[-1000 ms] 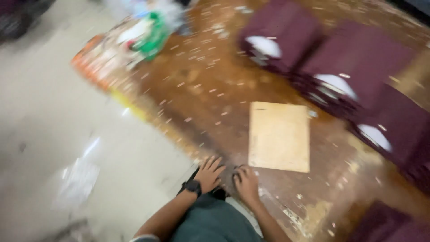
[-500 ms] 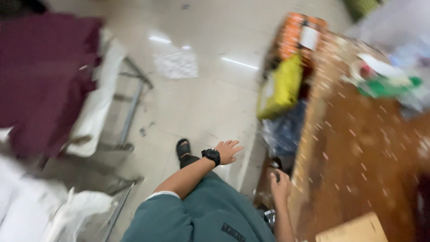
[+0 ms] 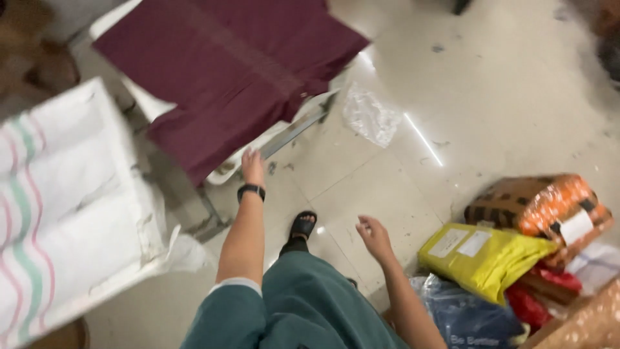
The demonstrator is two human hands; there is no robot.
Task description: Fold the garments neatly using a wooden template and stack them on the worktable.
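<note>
My left hand (image 3: 252,165), with a black watch at the wrist, reaches out to the lower edge of a maroon cloth (image 3: 226,71) that drapes over a white chair (image 3: 268,142). The fingers touch or nearly touch the cloth's hem; I cannot tell if they grip it. My right hand (image 3: 373,236) hangs free above the pale tiled floor, fingers loosely apart, holding nothing. My green trousers and a black sandal (image 3: 302,226) show below.
A white sack with pink and green stripes (image 3: 58,207) fills the left. At the right lie a yellow parcel (image 3: 481,255), an orange-brown package (image 3: 539,203) and a blue bag (image 3: 465,317). A crumpled clear plastic sheet (image 3: 369,116) lies on the floor.
My view has swung away from the wooden table to the floor and chair. My left hand has stretched forward to the maroon cloth; my right hand has left the table edge.
</note>
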